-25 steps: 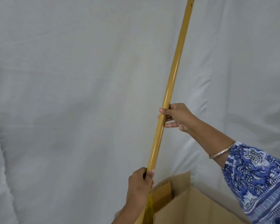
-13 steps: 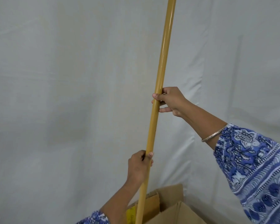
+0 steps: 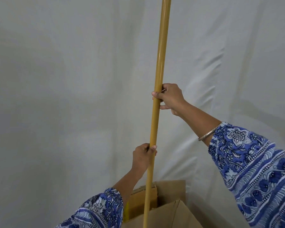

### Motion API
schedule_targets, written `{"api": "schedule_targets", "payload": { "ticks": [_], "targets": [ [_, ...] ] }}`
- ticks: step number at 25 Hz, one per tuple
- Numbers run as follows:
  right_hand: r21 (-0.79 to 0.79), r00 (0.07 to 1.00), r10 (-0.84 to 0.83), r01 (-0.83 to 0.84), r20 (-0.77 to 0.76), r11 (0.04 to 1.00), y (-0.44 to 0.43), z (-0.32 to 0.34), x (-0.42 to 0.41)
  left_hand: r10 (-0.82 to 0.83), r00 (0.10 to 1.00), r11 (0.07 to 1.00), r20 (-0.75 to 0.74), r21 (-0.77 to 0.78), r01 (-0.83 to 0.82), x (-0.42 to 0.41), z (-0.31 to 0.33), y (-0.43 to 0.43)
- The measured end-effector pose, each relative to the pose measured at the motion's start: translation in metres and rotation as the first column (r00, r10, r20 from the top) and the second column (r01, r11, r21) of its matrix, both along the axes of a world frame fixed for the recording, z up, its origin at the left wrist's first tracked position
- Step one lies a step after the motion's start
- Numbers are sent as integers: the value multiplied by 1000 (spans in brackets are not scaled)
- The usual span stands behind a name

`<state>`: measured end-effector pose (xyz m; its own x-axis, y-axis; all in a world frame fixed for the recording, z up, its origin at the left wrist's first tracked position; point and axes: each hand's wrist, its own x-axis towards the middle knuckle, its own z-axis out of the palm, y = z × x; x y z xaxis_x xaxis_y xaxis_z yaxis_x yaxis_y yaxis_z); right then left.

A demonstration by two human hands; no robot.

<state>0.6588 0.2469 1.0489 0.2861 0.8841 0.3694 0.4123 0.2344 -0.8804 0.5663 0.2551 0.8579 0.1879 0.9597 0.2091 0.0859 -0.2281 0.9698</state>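
Note:
A long yellow-brown pole point(image 3: 160, 60) stands almost upright in the middle of the view and runs out of the top edge. My right hand point(image 3: 170, 98) grips it about halfway up, fingers wrapped round the shaft. My left hand point(image 3: 143, 157) grips it lower down. The pole's lower end passes in front of an open cardboard box point(image 3: 171, 211) at the bottom edge, and its tip is out of view.
A white cloth backdrop point(image 3: 64, 96) fills the whole background, with folds on the right. The box has raised flaps point(image 3: 170, 189) and something yellow point(image 3: 126, 209) shows inside at its left. Both arms wear blue patterned sleeves; a metal bangle point(image 3: 207, 134) sits on the right wrist.
The pole has swung from leaning right to nearly upright. Both hands keep their grip, and the view has shifted so more of the left sleeve and the box shows.

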Motion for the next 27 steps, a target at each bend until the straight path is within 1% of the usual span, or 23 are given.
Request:
{"api": "schedule_targets", "payload": {
  "ticks": [6,9,14,17,23,27],
  "targets": [
    [-48,999,49,-48,25,998,64,-19,36,28,999,998,21,-56,-27,37,-20,53],
    [-80,997,78,-76,22,994,88,-31,45,63,998,995,8,-77,-62,44,-31,72],
    [-129,991,133,-129,23,983,118,-60,58,123,991,988,-60,-81,-128,52,-59,93],
    [-159,983,183,-178,20,971,129,-75,66,186,979,976,-84,-100,-194,60,-71,96],
    [-111,977,213,-209,20,972,153,-78,71,266,959,954,-95,-120,-276,71,-67,112],
    [-109,967,254,-251,11,962,167,-74,67,305,951,940,-57,-140,-310,68,-67,124]
  ]
}}
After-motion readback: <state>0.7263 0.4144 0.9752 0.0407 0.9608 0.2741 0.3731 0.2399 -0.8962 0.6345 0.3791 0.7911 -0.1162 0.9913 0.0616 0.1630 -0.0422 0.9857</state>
